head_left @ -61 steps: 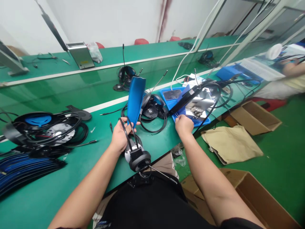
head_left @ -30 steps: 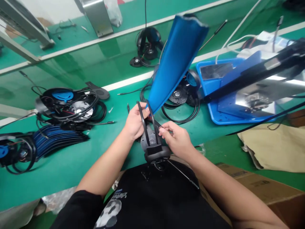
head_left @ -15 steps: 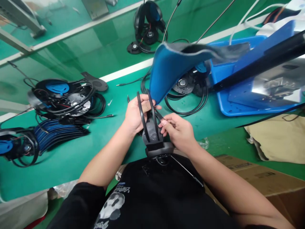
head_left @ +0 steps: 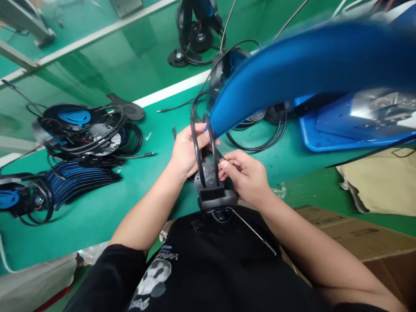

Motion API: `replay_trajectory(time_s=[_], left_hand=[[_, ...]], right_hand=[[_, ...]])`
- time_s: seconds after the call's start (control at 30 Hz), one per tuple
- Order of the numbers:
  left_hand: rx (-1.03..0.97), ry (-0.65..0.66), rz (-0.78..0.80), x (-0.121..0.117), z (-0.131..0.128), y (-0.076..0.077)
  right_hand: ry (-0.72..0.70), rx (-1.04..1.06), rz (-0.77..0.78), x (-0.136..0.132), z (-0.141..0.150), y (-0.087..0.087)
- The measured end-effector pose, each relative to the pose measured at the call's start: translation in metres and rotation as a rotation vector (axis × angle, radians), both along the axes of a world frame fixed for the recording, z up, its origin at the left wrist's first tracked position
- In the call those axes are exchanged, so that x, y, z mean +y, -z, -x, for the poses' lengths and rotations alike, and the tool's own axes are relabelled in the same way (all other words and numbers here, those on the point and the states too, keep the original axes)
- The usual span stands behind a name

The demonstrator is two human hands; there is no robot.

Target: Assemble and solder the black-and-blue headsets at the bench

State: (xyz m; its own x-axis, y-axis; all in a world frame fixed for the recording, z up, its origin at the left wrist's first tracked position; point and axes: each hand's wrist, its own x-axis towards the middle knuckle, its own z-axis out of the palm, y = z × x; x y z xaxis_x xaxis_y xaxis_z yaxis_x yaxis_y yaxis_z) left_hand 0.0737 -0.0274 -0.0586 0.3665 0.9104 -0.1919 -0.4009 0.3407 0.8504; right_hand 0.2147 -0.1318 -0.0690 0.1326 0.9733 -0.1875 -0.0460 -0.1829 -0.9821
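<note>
Headset [head_left: 217, 200]: at the near edge of the table [head_left: 149, 186], against the shirt [head_left: 227, 268]; two black rods [head_left: 212, 147] point away from the body.
Blue strip [head_left: 292, 65]: near end at the rods, far part curving over the blue tray [head_left: 325, 145]; blurred.
Left hand [head_left: 189, 149]: pinches the strip's near end.
Right hand [head_left: 248, 175]: fingertips pressed together on a thin dark piece [head_left: 219, 155].
Shirt print: white lettering, not clearly readable.
Cardboard box [head_left: 344, 229]: dark printed letters, illegible.
</note>
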Motion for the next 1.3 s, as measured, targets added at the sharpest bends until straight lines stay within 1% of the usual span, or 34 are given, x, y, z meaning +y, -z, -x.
replay_trajectory(time_s=[0.17,0.23,0.3,0.4,0.47,0.5,0.57,0.63,0.67,0.73,0.8,0.87,0.9,0.93,0.97,1.03,1.1,1.2,1.3], left_hand=[[0.071,-0.028,-0.09,0.0,-0.004,0.007],[0.102,-0.008,-0.134,-0.001,-0.003,0.006],[0.152,0.039,-0.194,-0.002,-0.002,0.002],[0.275,0.111,-0.356,-0.003,0.001,-0.007],[0.342,0.13,-0.48,-0.005,0.004,-0.012],[0.374,0.118,-0.539,-0.007,0.006,-0.013],[0.484,0.039,-0.671,-0.014,0.011,-0.016],[0.65,-0.095,-0.85,-0.026,0.018,-0.016],[0.726,-0.167,-0.952,-0.033,0.022,-0.016],[0.814,-0.294,-1.128,-0.048,0.028,-0.015],[0.843,-0.418,-1.213,-0.062,0.032,-0.014],[0.863,-0.513,-1.223,-0.074,0.032,-0.015],[0.855,-0.528,-1.206,-0.078,0.031,-0.016],[0.825,-0.514,-1.176,-0.082,0.029,-0.017],[0.775,-0.47,-1.131,-0.085,0.026,-0.019],[0.666,-0.337,-0.996,-0.09,0.02,-0.023],[0.607,-0.223,-0.869,-0.092,0.014,-0.027],[0.6,-0.127,-0.757,-0.092,0.009,-0.029],[0.588,-0.071,-0.718,-0.091,0.009,-0.029]], right_hand=[[0.053,-0.016,-0.061,-0.003,-0.015,0.0],[0.061,-0.015,-0.073,-0.005,-0.02,-0.003],[0.063,0.016,-0.089,-0.006,-0.022,-0.006],[-0.016,0.069,-0.072,-0.003,-0.02,-0.014],[-0.066,0.143,-0.008,0.004,-0.016,-0.02],[-0.058,0.191,0.03,0.008,-0.014,-0.023],[0.032,0.26,0.06,0.015,-0.009,-0.029],[0.141,0.262,0.037,0.019,-0.005,-0.034],[0.167,0.254,0.029,0.02,-0.004,-0.036],[0.174,0.238,0.04,0.02,-0.004,-0.039],[0.159,0.225,0.044,0.019,-0.005,-0.043],[0.156,0.212,0.032,0.016,-0.005,-0.046],[0.154,0.211,0.035,0.015,-0.005,-0.047],[0.148,0.215,0.044,0.013,-0.004,-0.049],[0.14,0.223,0.055,0.011,-0.002,-0.05],[0.138,0.241,0.049,0.005,0.003,-0.051],[0.174,0.249,0.016,-0.001,0.009,-0.051],[0.249,0.241,-0.012,-0.011,0.015,-0.05],[0.24,0.272,0.028,-0.018,0.016,-0.046]])
